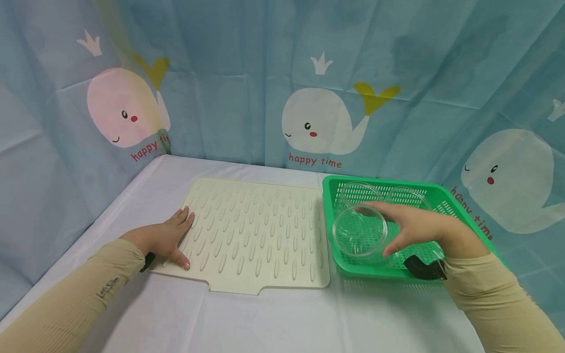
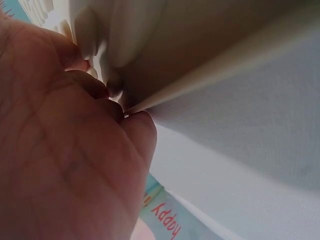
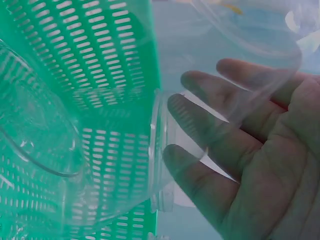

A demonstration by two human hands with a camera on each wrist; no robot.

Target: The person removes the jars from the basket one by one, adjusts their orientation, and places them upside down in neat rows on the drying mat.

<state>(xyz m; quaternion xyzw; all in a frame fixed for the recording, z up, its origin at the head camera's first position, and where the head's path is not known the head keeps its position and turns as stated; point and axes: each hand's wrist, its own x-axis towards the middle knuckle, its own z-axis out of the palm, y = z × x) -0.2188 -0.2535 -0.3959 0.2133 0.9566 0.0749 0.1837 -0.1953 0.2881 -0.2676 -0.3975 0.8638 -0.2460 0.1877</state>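
A cream dish-draining board with raised oval ridges lies on the white table. My left hand rests on its left edge, fingers spread and thumb on top near the front corner. The left wrist view shows the fingertips right at the board's edge. Over the left side of a green basket, my right hand holds a clear round cup, its mouth tilted toward me. Through the clear wall, the right wrist view shows the fingers behind it.
Several more clear containers sit in the basket, including one at the back left and one at the back right. The basket stands close beside the board's right edge. A blue whale-print curtain hangs behind the white tablecloth.
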